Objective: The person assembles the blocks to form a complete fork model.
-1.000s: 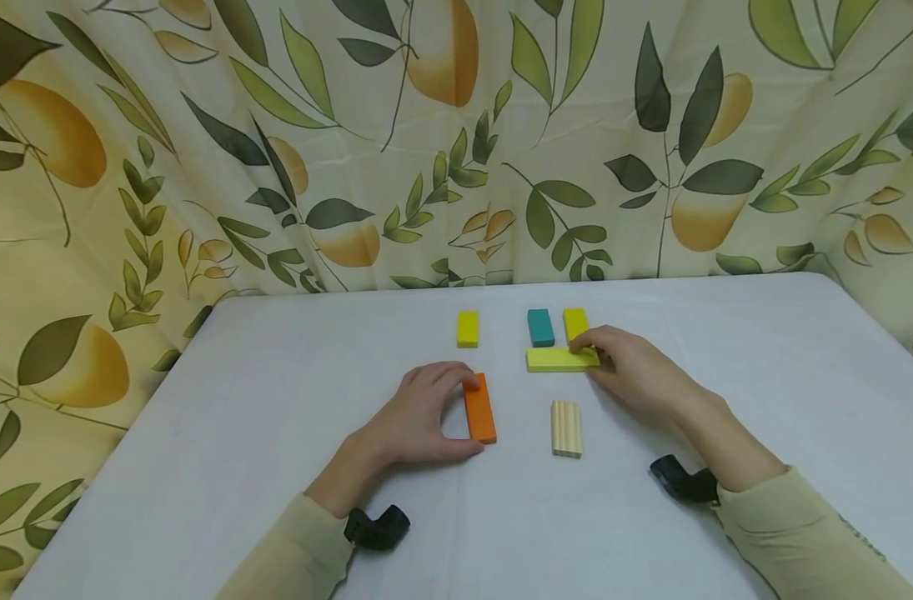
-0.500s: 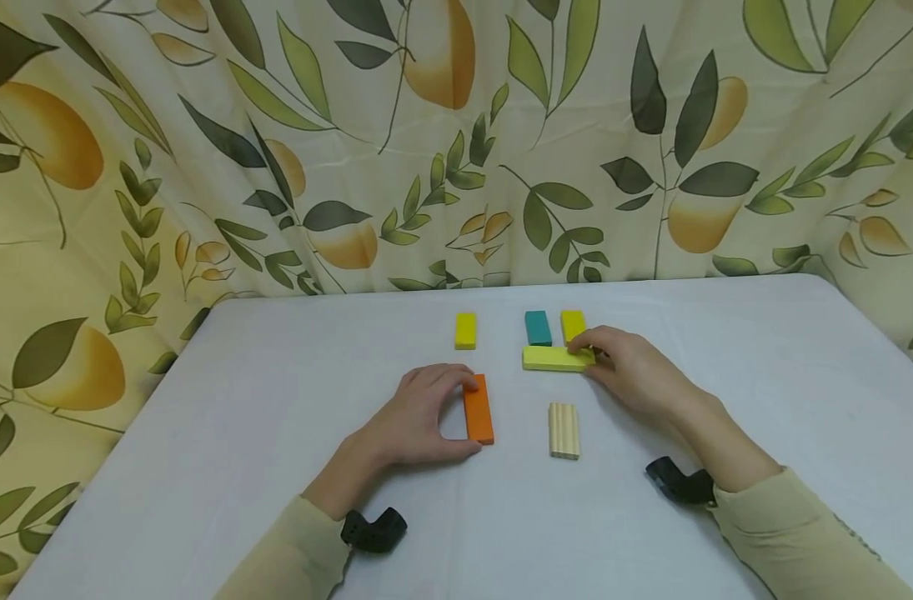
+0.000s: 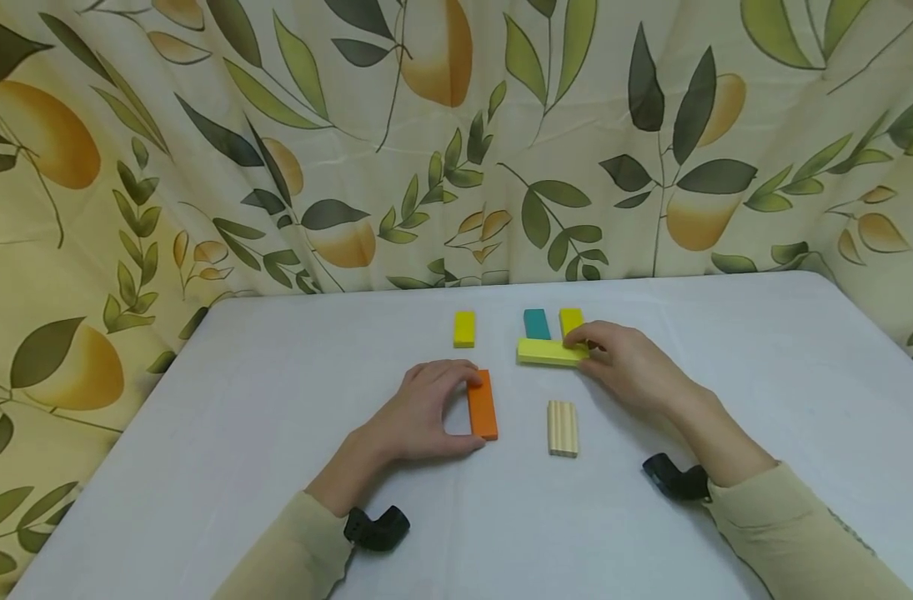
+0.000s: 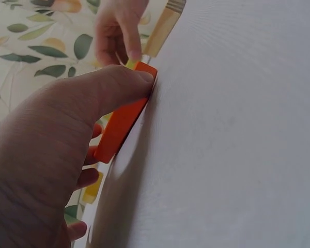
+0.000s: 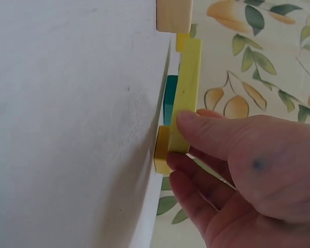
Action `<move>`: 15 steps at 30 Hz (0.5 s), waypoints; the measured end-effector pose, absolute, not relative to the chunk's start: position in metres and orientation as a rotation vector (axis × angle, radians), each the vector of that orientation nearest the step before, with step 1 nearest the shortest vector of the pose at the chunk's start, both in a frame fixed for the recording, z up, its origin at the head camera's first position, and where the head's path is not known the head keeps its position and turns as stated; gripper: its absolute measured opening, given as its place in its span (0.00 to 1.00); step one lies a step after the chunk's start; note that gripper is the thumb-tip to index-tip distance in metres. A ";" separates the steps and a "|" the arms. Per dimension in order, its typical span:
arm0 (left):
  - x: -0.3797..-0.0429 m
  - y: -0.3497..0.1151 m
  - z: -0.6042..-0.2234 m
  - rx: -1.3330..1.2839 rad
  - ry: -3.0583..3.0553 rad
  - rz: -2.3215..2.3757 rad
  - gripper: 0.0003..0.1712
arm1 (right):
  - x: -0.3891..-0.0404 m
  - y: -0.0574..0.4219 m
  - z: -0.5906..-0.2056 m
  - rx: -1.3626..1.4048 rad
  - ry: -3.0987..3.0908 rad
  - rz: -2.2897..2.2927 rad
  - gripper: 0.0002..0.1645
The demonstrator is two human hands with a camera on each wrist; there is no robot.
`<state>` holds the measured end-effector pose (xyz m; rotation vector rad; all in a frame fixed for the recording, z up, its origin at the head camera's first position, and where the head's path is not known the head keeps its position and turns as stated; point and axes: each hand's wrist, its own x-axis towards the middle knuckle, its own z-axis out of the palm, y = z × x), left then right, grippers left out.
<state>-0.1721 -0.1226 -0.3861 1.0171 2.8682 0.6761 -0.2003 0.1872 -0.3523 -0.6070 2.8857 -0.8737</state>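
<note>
1. Right hand (image 3: 629, 358): grip pinching the right end of the lime-yellow long block (image 3: 546, 352), thumb on one long face, fingers opposite; the block lies crosswise in view, its left end free; the right wrist view suggests it is raised off the white desk (image 3: 276, 375).
2. Left hand (image 3: 426, 417): grip spanning the orange block (image 3: 483, 408) lengthwise, thumb at its near end, a fingertip at its far end; cannot tell whether its underside rests fully on the desk.
3. Handling, as judged: an end-hold lets the free end dip or swing; firm, even thumb pressure and a steady wrist should hold the long block level; a hold nearer its middle would balance better.
4. Left side, as judged: light, equal pressure on both ends; one-sided pressure could twist the orange block.
5. In the way: the teal block (image 3: 535, 323) and the paired yellow block (image 3: 570, 318) stand beyond the long block, partly covered by it in the head view; contact cannot be told; a low sideways sweep could knock either.
6. Around: lone yellow block (image 3: 464, 329) well left of that pair; striped plain-wood block (image 3: 563, 428) nearer the person, between the forearms; leaf-print fabric (image 3: 614, 50) behind the desk.
</note>
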 end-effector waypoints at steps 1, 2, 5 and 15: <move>-0.172 -0.122 -0.386 1.015 2.867 0.676 0.35 | -0.201 0.187 -0.352 -0.605 2.884 -0.875 0.18; -0.172 -0.121 -0.386 1.015 2.866 0.673 0.35 | -0.201 0.186 -0.352 -0.605 2.882 -0.875 0.18; -0.173 -0.119 -0.386 1.021 2.863 0.665 0.35 | -0.201 0.184 -0.351 -0.613 2.879 -0.873 0.18; -0.174 -0.110 -0.383 1.044 2.847 0.673 0.36 | -0.203 0.175 -0.351 -0.666 2.888 -0.871 0.18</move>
